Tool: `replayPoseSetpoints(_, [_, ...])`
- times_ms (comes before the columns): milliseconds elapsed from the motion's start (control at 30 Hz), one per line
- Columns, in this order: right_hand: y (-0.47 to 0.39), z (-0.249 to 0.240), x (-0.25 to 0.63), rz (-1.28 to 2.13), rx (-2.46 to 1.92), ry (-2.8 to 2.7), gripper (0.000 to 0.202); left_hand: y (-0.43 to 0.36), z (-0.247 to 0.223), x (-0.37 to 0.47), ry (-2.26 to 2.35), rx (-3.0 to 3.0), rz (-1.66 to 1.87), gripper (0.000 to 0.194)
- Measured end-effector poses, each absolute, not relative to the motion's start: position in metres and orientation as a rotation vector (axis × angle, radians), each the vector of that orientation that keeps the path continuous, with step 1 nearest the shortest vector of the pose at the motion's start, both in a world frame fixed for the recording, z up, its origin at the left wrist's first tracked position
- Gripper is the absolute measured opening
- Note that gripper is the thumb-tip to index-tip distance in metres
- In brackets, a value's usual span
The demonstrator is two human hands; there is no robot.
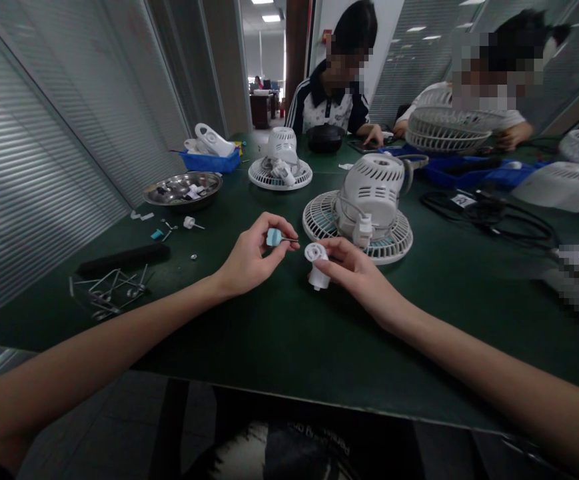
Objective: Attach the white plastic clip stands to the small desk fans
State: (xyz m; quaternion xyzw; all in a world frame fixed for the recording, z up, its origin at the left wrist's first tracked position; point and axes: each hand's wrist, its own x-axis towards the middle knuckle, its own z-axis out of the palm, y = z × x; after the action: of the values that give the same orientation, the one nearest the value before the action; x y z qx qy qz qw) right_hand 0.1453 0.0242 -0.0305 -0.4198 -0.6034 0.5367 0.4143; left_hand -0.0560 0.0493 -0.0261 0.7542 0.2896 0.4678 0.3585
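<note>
Between the thumb and fingers of my left hand (256, 257) is a light-blue knob with a thin metal shaft (274, 237), the shaft pointing right. My right hand (354, 270) grips a small white plastic cylindrical part (320, 277), its round, recessed end turned up towards me. A short gap separates the shaft's tip from the white part. Just behind my right hand, a white fan motor housing (372, 193) sits on a round fan grille (314, 213), with a white plug-like piece (363, 230) at its front.
On the left lie wire springs (114, 290), a black foam strip (124, 259) and a metal bowl (184, 190) of small parts. Behind are a blue tray (212, 162) and a second fan unit (282, 160). Two people sit across the green table (269, 333); black cables (494, 217) lie right.
</note>
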Motion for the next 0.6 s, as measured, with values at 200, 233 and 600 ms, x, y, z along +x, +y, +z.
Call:
replayPoseSetpoints(200, [0.024, -0.032, 0.146, 1.532, -0.949, -1.33, 0.035, 0.04, -0.023, -0.052, 0.707, 2.057, 1.227, 0.021])
replayPoseSetpoints(233, [0.023, -0.032, 0.146, 1.562, -0.917, -1.344, 0.033, 0.037, -0.022, -0.051, 0.719, 2.09, 1.231, 0.025])
replayPoseSetpoints(600, [0.011, -0.024, 0.139, 1.53, -0.874, -1.631, 0.031, 0.026, -0.01, -0.039, 0.717, 2.264, 1.107, 0.047])
